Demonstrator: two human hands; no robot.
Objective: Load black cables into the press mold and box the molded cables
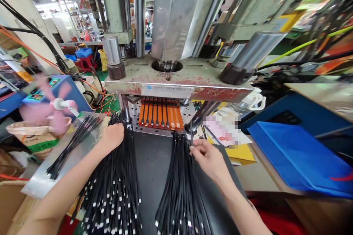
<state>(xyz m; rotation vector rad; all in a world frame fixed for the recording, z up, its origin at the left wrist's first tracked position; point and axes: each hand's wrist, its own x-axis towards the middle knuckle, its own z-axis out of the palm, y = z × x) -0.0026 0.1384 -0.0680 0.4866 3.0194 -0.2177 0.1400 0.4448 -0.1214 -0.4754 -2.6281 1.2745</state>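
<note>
Because both hands are kept just in front of the gap under the press platen [179, 87], a pinch is judged the chief hazard: should fingers be reached onto the orange mould plate [160, 116] as the platen is lowered, they could be caught. A second risk is judged to lie in the cables themselves. The single cable [191, 140] is taken from the dense right bundle [180, 183], so neighbouring strands could be dragged along or tangled and the ends pulled out of order. The pink fan [56, 104], spinning well apart at the left, is judged no threat to either bundle.

The right hand [208, 157] is closed narrowly, with thumb and forefinger pinched on the single cable near its upper end, just in front of the plate's near edge; the other fingers are loosely curled. The left hand [113, 136] is laid on the top of the left bundle [116, 183], knuckles up, with the fingers folded under and hidden; whether strands are clasped or merely pressed cannot be told. Further cables are seen lying in the plate's slots, and more on a metal sheet [38, 185] at the left.
</note>
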